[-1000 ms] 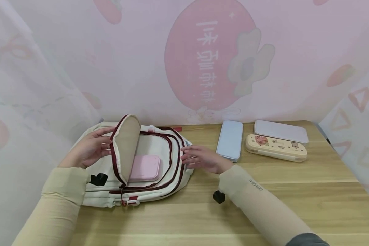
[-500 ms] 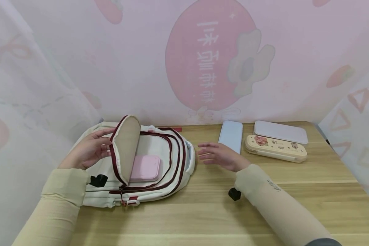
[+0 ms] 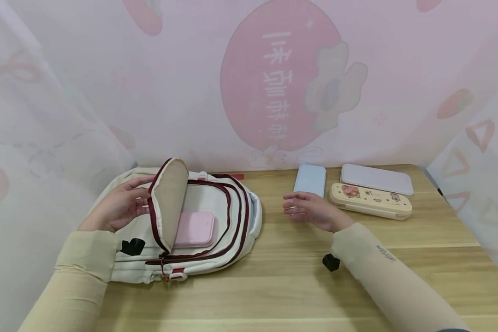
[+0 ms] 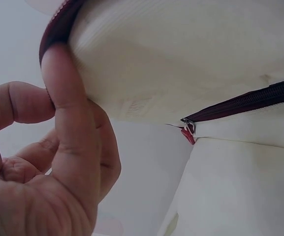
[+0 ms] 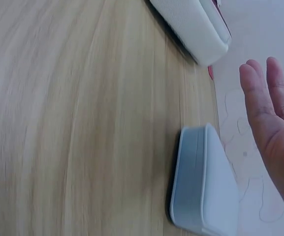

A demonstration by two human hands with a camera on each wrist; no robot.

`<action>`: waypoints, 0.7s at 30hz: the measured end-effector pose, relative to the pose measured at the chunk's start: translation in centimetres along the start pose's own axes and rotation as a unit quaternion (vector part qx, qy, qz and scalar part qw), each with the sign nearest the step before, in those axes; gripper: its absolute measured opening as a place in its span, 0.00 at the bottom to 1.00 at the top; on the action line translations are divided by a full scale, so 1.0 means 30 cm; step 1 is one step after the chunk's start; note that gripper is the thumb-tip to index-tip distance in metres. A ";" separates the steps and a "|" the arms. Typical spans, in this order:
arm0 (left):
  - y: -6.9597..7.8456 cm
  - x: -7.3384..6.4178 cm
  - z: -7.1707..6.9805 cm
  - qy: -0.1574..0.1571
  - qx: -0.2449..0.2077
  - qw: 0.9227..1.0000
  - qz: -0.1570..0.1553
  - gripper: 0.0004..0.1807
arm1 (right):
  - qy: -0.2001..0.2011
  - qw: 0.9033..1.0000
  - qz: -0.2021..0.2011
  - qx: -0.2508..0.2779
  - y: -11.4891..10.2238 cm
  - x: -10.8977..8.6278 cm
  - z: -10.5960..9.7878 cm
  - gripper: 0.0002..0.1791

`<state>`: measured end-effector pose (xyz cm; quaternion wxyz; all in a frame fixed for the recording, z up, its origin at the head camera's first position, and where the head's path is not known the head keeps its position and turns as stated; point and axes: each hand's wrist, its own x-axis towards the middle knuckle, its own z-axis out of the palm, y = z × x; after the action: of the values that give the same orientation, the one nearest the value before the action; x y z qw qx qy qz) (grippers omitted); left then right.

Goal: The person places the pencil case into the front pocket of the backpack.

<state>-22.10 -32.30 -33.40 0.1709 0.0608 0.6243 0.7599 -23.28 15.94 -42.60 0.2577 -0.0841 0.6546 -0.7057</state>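
Observation:
A white backpack (image 3: 205, 196) with dark red zips lies on the left of the table. In the head view my left hand (image 3: 122, 205) holds up its front flap (image 3: 171, 203); in the left wrist view thumb and finger pinch the flap's zipped edge. Inside the opened pocket lies a pink case (image 3: 196, 227), its left end hidden behind the flap. My right hand (image 3: 315, 212) hovers with fingers extended, holding nothing, just in front of a light blue case (image 3: 310, 177) and partly covering it in the head view. That blue case (image 5: 201, 182) stands below the hand in the right wrist view.
Right of the blue case lies a cream pencil case (image 3: 371, 200) with cartoon prints. Behind it is a pale lavender case (image 3: 377, 179). A printed pink cloth (image 3: 170, 92) hangs along the back of the wooden table (image 3: 274, 295).
My right hand has moved right, from the backpack's right end to the front of the light blue case. My left hand keeps holding the flap in place.

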 end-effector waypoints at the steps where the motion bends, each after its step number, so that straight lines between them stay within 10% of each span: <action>1: -0.001 0.000 -0.001 -0.002 -0.001 1.000 0.001 0.27 | 0.003 1.000 -0.001 -0.001 0.001 -0.004 -0.008 0.25; 21: -0.002 -0.004 0.000 0.001 0.003 1.000 0.001 0.26 | 0.024 1.000 -0.001 -0.017 -0.001 -0.080 -0.131 0.28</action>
<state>-21.99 -32.34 -33.44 0.1688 0.0610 0.6266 0.7583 -23.03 20.53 -42.54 0.2401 -0.0724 0.6722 -0.6966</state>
